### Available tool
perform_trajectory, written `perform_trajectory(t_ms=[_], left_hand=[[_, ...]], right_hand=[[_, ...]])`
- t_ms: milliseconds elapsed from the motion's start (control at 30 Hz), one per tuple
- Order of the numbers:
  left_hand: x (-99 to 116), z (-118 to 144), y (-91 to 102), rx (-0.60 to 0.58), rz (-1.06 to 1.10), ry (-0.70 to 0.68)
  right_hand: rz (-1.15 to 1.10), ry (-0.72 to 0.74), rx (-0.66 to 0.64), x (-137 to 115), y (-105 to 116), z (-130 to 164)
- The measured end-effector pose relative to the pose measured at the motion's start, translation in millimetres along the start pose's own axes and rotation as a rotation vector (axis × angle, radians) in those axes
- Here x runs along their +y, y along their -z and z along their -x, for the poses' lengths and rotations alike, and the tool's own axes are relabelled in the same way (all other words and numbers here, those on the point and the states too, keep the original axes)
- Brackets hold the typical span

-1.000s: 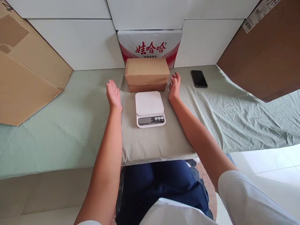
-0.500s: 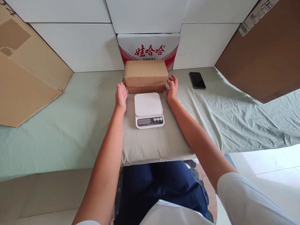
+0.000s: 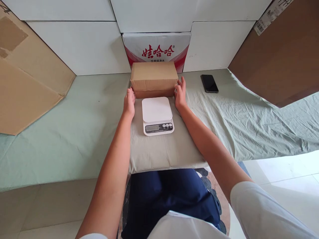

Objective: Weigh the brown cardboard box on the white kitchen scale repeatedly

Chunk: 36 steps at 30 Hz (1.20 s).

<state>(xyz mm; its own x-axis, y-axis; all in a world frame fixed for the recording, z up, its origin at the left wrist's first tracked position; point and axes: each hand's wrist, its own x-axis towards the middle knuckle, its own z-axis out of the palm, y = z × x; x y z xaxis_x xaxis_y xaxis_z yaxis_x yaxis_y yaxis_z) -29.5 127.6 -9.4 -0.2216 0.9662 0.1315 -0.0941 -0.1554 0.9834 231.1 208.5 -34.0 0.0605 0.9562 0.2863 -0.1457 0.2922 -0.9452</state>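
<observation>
A brown cardboard box (image 3: 154,84) sits on the cloth-covered table, behind a white digital kitchen scale (image 3: 157,109). My left hand (image 3: 129,102) is against the box's left side, its fingers partly hidden along that edge. On the opposite side my right hand (image 3: 181,94) presses the box, thumb at the front corner and fingers reaching along the side. Between the two hold points the box rests upright on the cloth. The scale's plate carries nothing, and its small display looks blank.
A black smartphone (image 3: 209,83) lies right of the box. Behind stands a white and red carton (image 3: 156,43) against white panels (image 3: 74,48). Large cardboard sheets rise at the left (image 3: 32,76) and right (image 3: 279,56). The table's front edge (image 3: 166,169) is above my lap.
My right hand has come inward onto the box's right side, and my left hand has closed in on its left side. The camera view has shifted slightly; the scale and phone stay put.
</observation>
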Motion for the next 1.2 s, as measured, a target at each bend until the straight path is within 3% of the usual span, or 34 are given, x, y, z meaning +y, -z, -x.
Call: perform_trajectory(t_ms=[367,733,1200], left_hand=[[-5.7,-14.6,-1.2,-0.01,0.056,-0.09],[-7.6,-12.1,-0.8,-0.018,0.021,-0.091],[-9.3,-9.9,-0.5,0.007,0.004,-0.064]], right_hand=[[0.06,0.035,0.003,-3.4,-4.9,2.9],[0.163,0.114,-0.054,-36.6,-22.4,25.5],[0.147,0.082,-0.052,-31.8,-23.0,23.7]])
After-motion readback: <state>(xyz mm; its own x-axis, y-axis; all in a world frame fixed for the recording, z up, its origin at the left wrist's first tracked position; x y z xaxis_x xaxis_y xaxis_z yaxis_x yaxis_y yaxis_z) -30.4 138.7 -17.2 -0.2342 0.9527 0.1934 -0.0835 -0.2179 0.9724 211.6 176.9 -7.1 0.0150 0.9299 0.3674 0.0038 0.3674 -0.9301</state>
